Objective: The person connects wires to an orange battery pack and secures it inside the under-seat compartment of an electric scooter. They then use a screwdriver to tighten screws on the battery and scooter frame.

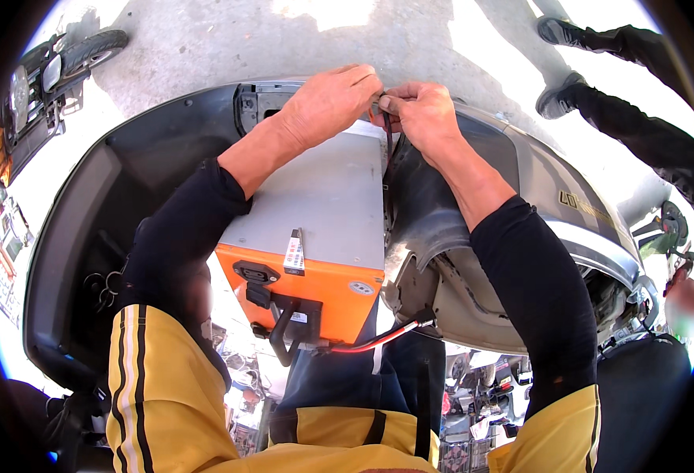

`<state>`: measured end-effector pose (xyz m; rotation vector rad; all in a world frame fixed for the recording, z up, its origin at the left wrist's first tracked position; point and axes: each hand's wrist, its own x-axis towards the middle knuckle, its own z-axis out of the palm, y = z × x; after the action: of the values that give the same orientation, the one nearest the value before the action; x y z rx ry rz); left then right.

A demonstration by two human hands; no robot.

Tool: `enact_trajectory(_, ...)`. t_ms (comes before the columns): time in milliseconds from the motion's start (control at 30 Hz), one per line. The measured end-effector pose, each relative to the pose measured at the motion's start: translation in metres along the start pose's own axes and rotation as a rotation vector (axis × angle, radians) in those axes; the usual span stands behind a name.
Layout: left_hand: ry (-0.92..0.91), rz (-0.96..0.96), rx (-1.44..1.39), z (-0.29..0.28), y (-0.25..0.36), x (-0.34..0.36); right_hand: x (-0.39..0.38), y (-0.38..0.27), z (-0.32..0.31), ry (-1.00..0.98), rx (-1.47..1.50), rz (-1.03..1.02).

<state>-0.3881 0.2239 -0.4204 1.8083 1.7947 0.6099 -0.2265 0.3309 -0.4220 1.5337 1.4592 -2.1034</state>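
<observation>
A large box with a grey top (315,205) and orange end (292,292), looking like a battery pack, sits in the body of a scooter. Beyond its far right corner my two hands meet. The thumb and fingers of my right hand (422,118) pinch a thin black cable (388,146), which runs down along the box's right side. My left hand (331,106) has its fingers curled closed at the same spot; what they hold is hidden. On the orange end are a black socket (256,273), a black handle (282,335) and a red-and-black lead (382,339).
Dark plastic scooter panels curve round the box, with a black tray-like panel (71,229) left and a grey body cover (552,173) right. A motorcycle wheel (94,51) stands far left. Another person's legs (623,110) are at the upper right, and small parts lie below.
</observation>
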Motion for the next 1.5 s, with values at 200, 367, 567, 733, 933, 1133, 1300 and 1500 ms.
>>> enact_trajectory(200,-0.112,-0.824,-0.761,-0.006,0.008,0.000,-0.008,-0.010,0.008,0.108,-0.176,-0.129)
enact_trajectory(367,-0.104,-0.905,-0.858,-0.001,0.007,0.000,-0.011,-0.006,0.011,0.153,-0.263,-0.200)
enact_trajectory(567,-0.127,-0.758,-0.611,0.000,0.008,0.000,-0.011,-0.011,0.009,0.129,-0.326,-0.199)
enact_trajectory(733,-0.119,-0.375,-0.298,-0.005,0.007,-0.001,-0.001,-0.001,0.005,0.042,-0.092,-0.099)
enact_trajectory(933,-0.068,-0.760,-0.790,0.005,-0.001,-0.009,-0.005,-0.008,0.007,0.023,0.159,0.050)
enact_trajectory(1133,-0.118,-0.820,-0.921,-0.005,0.005,-0.004,-0.003,-0.012,0.002,-0.062,0.104,0.050)
enact_trajectory(1300,-0.079,-0.828,-1.029,-0.008,0.003,-0.008,-0.002,-0.014,0.003,-0.064,0.144,0.054)
enact_trajectory(1500,-0.094,-0.847,-1.017,-0.006,0.005,-0.006,0.002,-0.004,0.004,0.010,0.065,-0.038)
